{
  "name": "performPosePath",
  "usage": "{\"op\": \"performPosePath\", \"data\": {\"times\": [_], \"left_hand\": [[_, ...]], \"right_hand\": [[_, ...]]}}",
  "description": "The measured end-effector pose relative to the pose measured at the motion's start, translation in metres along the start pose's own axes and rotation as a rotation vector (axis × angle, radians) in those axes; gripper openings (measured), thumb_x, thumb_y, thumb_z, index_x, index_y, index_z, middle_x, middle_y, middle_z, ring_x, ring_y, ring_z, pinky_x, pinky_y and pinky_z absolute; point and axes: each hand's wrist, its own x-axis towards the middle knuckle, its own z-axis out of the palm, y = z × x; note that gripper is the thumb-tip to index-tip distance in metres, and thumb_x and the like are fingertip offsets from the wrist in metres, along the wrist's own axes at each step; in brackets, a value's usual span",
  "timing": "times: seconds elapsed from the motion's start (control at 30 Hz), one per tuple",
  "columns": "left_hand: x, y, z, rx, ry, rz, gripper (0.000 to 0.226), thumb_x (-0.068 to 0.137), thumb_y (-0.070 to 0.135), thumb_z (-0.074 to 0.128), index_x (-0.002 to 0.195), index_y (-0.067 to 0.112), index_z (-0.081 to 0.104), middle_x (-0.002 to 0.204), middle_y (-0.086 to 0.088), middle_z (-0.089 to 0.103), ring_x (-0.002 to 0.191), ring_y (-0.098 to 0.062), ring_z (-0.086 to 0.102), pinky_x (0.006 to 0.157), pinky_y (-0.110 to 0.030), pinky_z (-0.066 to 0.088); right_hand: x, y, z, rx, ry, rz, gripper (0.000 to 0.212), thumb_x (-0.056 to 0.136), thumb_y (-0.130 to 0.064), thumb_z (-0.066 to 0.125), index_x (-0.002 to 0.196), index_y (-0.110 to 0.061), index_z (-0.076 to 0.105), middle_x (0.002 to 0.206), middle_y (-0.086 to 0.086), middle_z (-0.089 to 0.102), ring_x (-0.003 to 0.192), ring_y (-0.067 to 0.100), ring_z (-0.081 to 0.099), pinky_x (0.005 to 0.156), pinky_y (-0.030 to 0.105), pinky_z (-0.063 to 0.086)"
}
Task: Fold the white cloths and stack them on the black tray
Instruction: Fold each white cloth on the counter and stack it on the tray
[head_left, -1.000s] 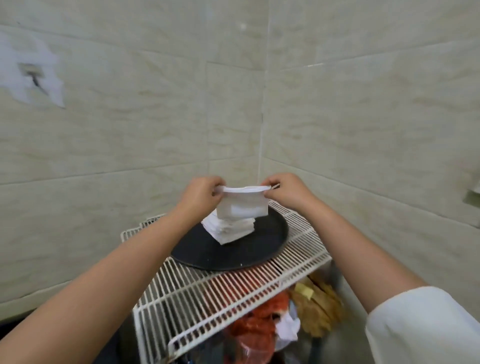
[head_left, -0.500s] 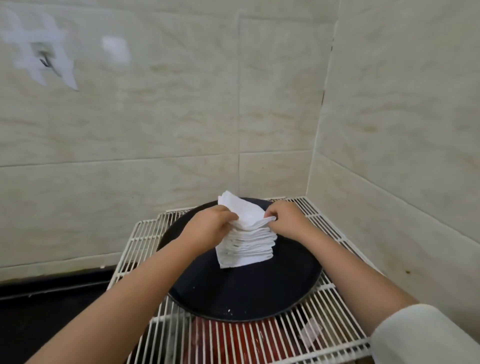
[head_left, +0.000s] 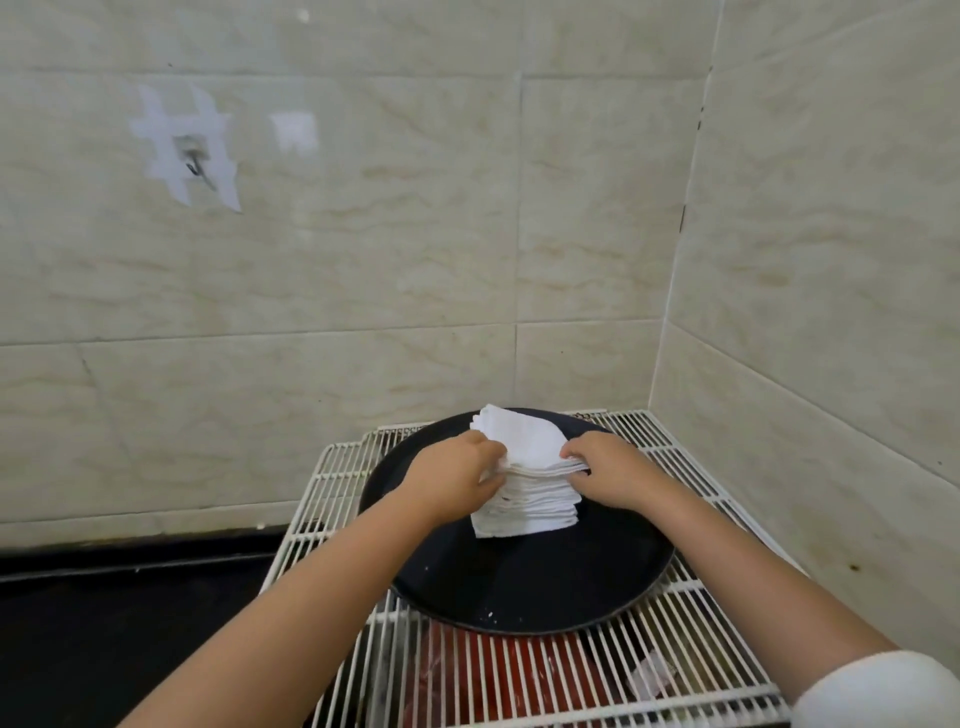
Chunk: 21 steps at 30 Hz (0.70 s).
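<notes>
From the head cam, you're looking down at a stack of white cloths (head_left: 524, 499) sitting on the black tray (head_left: 524, 587), a bit toward the far side of the tray's middle. The cloths are looking plain white, folded into squarish pads with their layered edges showing along the near side, and the top one is lying slightly askew with a corner poking out toward the wall. Your left hand (head_left: 457, 480) is gripping the left side of the stack, fingers curled in against the upper layers, and your right hand (head_left: 605, 467) is doing the same on the right, fingertips tucked round the top few cloths. So both hands are clamped on the pile, not lifting it clear of the tray as far as you can see.

No labels or writing are showing anywhere on the cloths or the tray.

The tray is round, dark and shallow, with a few white specks near its front rim, and it's resting on a white wire rack (head_left: 717, 675). Something red (head_left: 483, 670) is showing through the bars below the tray. Behind the tray, beige tiled walls (head_left: 363, 260) are meeting in a corner, and a hook (head_left: 193, 165) stuck on with whitish tape strips is sitting high up left of the tray.
</notes>
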Motion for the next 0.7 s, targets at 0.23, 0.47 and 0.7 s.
{"op": "performPosePath", "data": {"times": [0.23, 0.47, 0.7], "left_hand": [[-0.071, -0.074, -0.026, 0.204, 0.033, -0.264, 0.036, 0.092, 0.031, 0.045, 0.124, 0.013, 0.048, 0.13, -0.01, 0.047, 0.123, -0.029, 0.042, 0.095, -0.038, 0.041], [-0.264, -0.204, -0.086, 0.301, 0.076, -0.562, 0.04, 0.095, 0.035, 0.041, 0.127, 0.011, 0.045, 0.129, -0.011, 0.048, 0.12, -0.03, 0.044, 0.091, -0.039, 0.042], [-0.484, -0.317, -0.133, 0.365, 0.164, -0.894, 0.041, 0.094, 0.036, 0.043, 0.127, 0.012, 0.047, 0.126, -0.009, 0.05, 0.119, -0.029, 0.044, 0.092, -0.038, 0.041]], "right_hand": [[-0.011, -0.109, 0.001, -0.114, 0.108, -0.126, 0.038, 0.09, -0.023, 0.047, 0.127, -0.014, 0.051, 0.135, 0.007, 0.051, 0.124, 0.025, 0.047, 0.102, 0.036, 0.04], [-0.024, -0.331, 0.069, -0.032, 0.117, -0.426, 0.044, 0.087, -0.018, 0.049, 0.13, -0.012, 0.048, 0.136, 0.01, 0.046, 0.125, 0.029, 0.044, 0.104, 0.039, 0.038], [-0.063, -0.564, 0.15, 0.078, 0.064, -0.731, 0.047, 0.088, -0.021, 0.049, 0.133, -0.012, 0.044, 0.137, 0.012, 0.045, 0.126, 0.029, 0.043, 0.106, 0.038, 0.037]]}}
